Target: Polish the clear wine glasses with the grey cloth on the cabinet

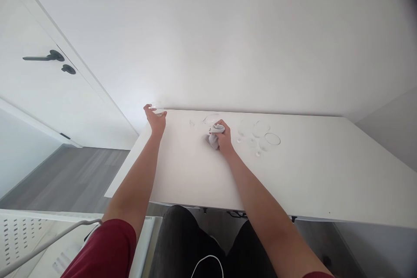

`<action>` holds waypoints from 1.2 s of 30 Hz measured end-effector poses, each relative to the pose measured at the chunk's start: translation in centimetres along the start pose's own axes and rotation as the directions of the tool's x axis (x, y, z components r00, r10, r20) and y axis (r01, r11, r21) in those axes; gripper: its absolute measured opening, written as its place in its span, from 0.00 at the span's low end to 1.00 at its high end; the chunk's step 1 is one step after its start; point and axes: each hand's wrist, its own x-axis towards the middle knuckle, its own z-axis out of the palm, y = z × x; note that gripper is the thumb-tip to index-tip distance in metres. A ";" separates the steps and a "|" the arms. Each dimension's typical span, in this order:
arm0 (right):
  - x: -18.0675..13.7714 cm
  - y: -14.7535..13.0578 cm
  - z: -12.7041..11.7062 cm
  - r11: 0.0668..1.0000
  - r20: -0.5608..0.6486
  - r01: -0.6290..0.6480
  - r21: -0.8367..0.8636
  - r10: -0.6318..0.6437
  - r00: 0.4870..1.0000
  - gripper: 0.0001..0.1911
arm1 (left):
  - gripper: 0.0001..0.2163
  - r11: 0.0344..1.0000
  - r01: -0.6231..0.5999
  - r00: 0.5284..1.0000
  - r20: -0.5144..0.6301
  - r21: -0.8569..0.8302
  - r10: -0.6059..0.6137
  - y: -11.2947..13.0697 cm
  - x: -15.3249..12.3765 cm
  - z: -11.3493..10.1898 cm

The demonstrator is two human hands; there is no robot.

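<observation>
My left hand (156, 120) reaches to the far left corner of the white table (312, 182), its fingers curled round a clear glass (157, 110) by the wall. My right hand (223, 137) rests on the table near the back, closed on a crumpled white cloth (215, 135). Just behind the cloth stands another clear glass (211, 119), faint against the white surface. To the right of my right hand stand several clear stemmed glasses (264, 138), hard to separate from one another.
A white wall rises directly behind the table. At the left is a white door with a dark handle (45, 57). Grey floor (71, 173) lies left of the table. A white perforated object (22, 234) sits at the lower left by my knees.
</observation>
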 end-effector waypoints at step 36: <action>0.5 1.0 1.1 0.997 0.169 -0.039 0.073 0.027 0.985 0.08 | 0.19 0.549 0.437 0.864 0.501 -0.713 -0.038 3.1 -15.5 8.6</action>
